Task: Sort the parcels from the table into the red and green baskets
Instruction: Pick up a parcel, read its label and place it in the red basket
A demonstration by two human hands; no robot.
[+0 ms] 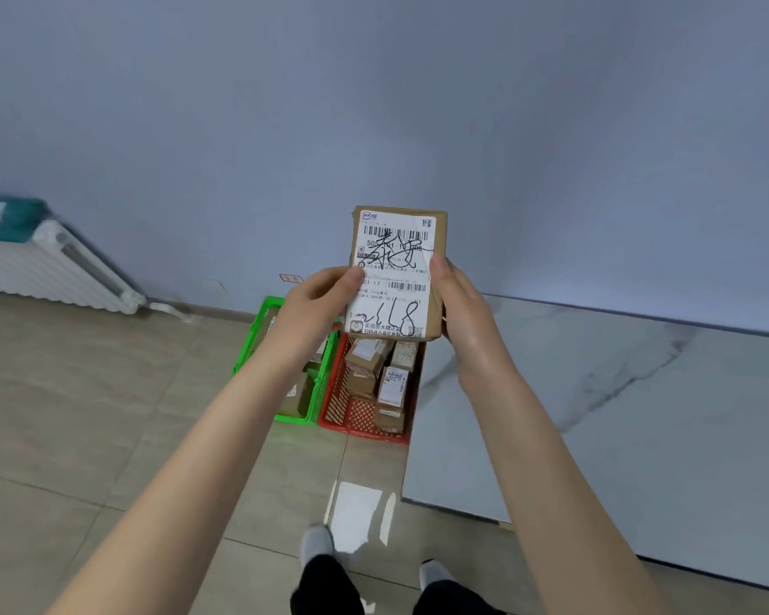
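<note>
Along the person's right side, the white veined table (640,415) is stretching back toward the wall (374,104), and a white radiator (32,268) is sitting low at far left. Between them, on the tiled floor (85,415), the green basket (254,339) and the red basket (340,392) are standing side by side. The red one is holding several brown parcels (391,383); the green one is showing at least one behind the left forearm.

Above both baskets, the brown paper-wrapped parcel (396,241) is being held upright, its label (396,304) facing the camera. The left hand (320,304) is pinching its left edge, thumb on the label, while the right hand (458,304) is wrapping round its right edge, so both are clamped on it.

It is looking light, flat and fairly stiff. The glossy label may be slippery, so gripping the long paper edges seems wisest. Nothing is blocking the drop into either basket, though the table corner is sitting just beside the red one.
</note>
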